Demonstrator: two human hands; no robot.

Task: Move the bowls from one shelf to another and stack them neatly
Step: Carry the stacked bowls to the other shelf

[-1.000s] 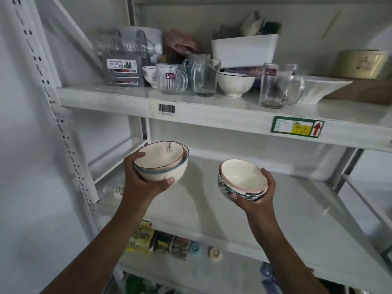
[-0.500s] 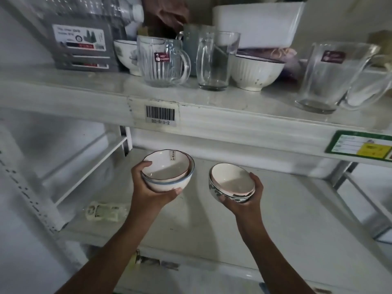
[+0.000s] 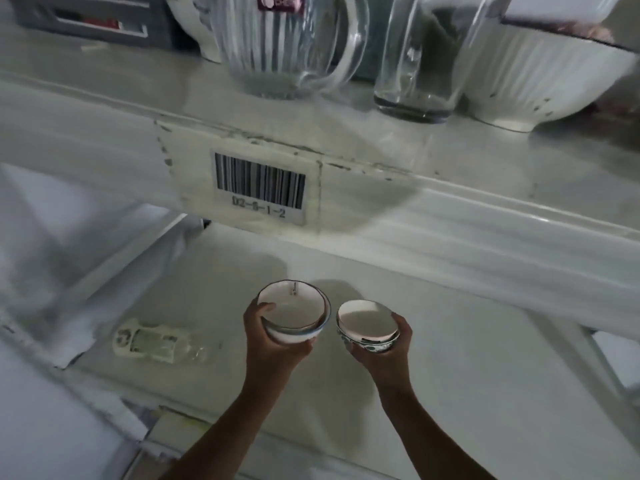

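My left hand grips a small stack of two white bowls with a blue rim, thumb over the near edge. My right hand holds a second pair of nested bowls, cream inside with a dark pattern outside. Both stacks are held side by side, almost touching, above the lower shelf. Whether they rest on it I cannot tell.
The upper shelf's front edge carries a barcode label close overhead. On it stand a ribbed glass mug, a plain glass and a white ribbed bowl. A clear bottle lies on the lower shelf at left.
The camera has moved in and dipped under the upper shelf. Both hands have carried their bowl stacks deeper over the lower shelf and closer together.
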